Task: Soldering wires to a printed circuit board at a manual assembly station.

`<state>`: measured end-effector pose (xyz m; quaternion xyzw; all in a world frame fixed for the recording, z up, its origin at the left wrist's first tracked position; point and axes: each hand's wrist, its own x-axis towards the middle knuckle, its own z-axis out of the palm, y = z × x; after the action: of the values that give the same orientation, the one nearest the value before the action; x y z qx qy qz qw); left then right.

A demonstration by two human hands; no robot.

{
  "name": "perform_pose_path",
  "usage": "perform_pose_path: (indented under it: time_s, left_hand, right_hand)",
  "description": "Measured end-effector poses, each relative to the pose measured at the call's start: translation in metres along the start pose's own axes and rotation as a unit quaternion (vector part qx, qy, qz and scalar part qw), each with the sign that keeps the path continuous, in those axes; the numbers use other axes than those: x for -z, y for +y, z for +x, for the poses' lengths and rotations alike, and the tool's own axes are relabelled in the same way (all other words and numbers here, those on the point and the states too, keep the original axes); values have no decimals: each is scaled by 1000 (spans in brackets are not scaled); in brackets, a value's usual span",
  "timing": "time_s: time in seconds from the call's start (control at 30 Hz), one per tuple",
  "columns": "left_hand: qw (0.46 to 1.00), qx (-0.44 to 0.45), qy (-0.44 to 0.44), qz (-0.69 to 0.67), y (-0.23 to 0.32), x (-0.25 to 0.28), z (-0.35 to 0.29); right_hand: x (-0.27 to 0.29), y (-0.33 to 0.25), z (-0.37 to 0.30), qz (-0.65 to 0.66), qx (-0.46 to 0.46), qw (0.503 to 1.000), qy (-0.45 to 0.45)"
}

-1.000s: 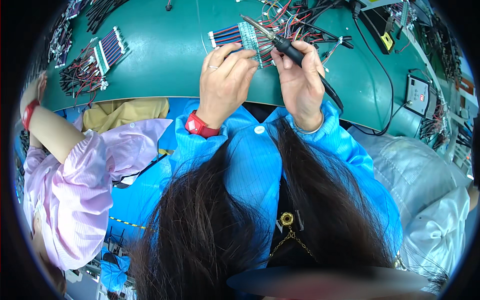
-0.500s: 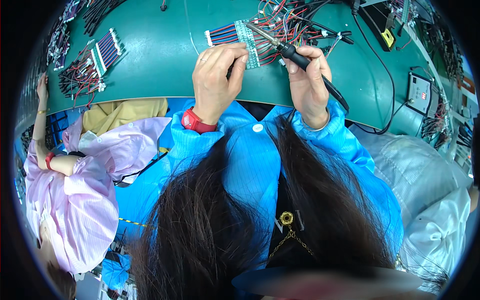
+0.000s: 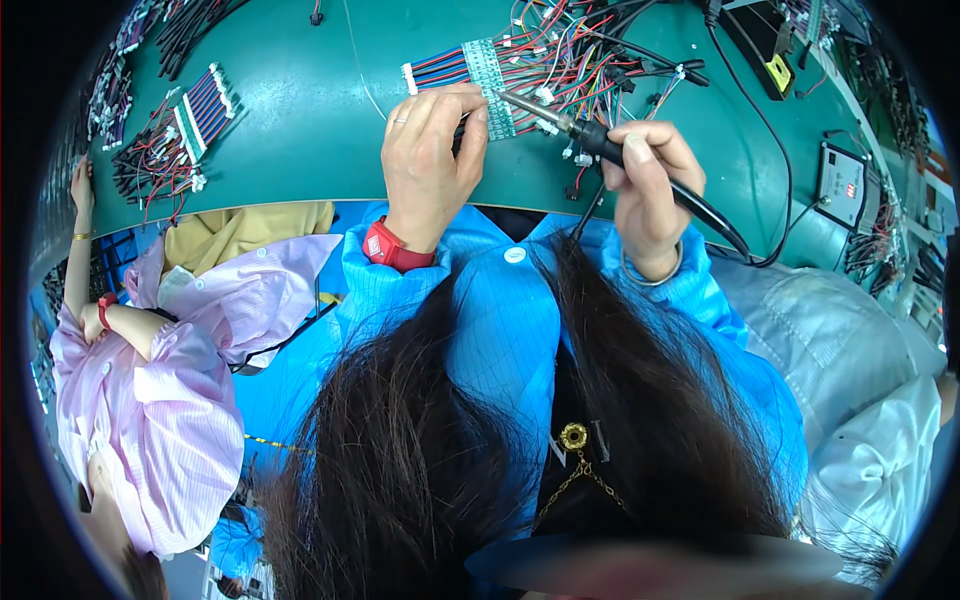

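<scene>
My right hand [image 3: 655,190] grips a soldering iron [image 3: 600,140] by its black handle. The iron's metal tip slants down to the left and meets or hovers just over a row of small green-white circuit boards [image 3: 487,70]. Red, blue and black wires with white connectors come off both sides of that row. At the boards' near left edge is my left hand [image 3: 430,150], its thumb and fingers pinched together. A thin, pale strand of solder wire [image 3: 362,75] runs across the table into this hand; its end is hidden by the fingers.
A second wired board strip [image 3: 190,125] lies at the left of the green table [image 3: 300,130]. Loose cables are heaped beyond the boards. At the right stand a black iron holder [image 3: 765,60] and a control box [image 3: 842,185]. A co-worker in pink [image 3: 150,400] sits at left.
The iron and my right hand have moved right and nearer to me, bringing the tip down from the boards' far end towards my left fingers. My left hand has barely moved.
</scene>
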<state>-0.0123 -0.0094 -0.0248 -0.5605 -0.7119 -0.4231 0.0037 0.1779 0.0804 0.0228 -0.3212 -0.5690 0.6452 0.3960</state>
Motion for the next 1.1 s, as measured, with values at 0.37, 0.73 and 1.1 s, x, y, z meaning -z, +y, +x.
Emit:
perform_pose_path:
  time_s: [0.37,0.73,1.1]
  left_hand:
    - [1000,1,4,-4,-1,-2,0]
    - [1000,2,14,-8,0,-3,-1]
    - [999,-13,29,1,-3,-7,-2]
  right_hand:
    - [-7,-16,-1,-225,50,973,-8]
    - [-12,-10,3,-229,50,972,-15]
    - [-11,-8,4,-227,43,973,-15]
